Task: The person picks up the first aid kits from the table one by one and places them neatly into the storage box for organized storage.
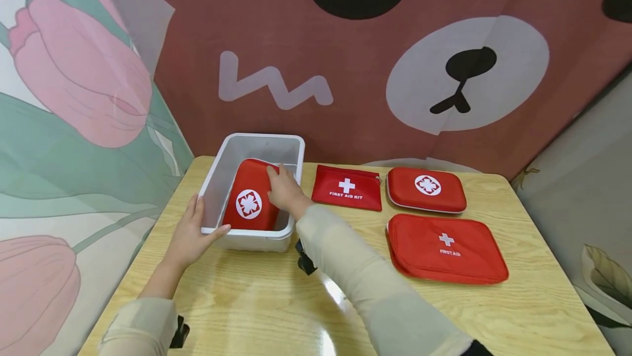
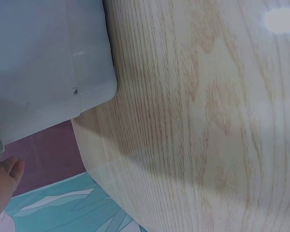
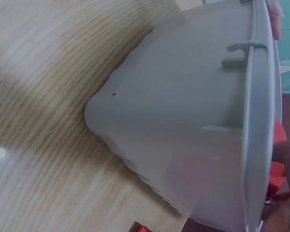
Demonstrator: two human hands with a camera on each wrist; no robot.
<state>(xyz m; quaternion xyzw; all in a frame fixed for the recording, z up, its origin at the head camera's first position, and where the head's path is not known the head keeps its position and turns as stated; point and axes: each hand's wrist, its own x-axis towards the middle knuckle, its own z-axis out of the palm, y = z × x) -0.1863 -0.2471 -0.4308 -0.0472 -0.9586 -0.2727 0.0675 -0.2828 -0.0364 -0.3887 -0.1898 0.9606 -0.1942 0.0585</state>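
Note:
A light grey plastic bin (image 1: 281, 148) stands at the back left of the table. My left hand (image 1: 188, 238) grips its front left corner, thumb over the front rim and fingers at the left side. Inside the bin a red first aid case (image 1: 260, 180) with a round white cross emblem lies slantwise. My right hand (image 1: 285, 187) reaches over the bin's right rim and holds the case by its upper right edge. Fingers and thumb of that hand (image 3: 286, 193) show on the red case (image 3: 277, 176) in the right wrist view. The case's underside is hidden.
Right of the bin lie a flat red first aid pouch (image 1: 345, 194), a red hard case (image 1: 434, 190) with a round emblem, and a larger red first aid bag (image 1: 449, 254). They rest on a wooden table (image 1: 237, 301). A printed cloth (image 1: 276, 120) hangs behind it.

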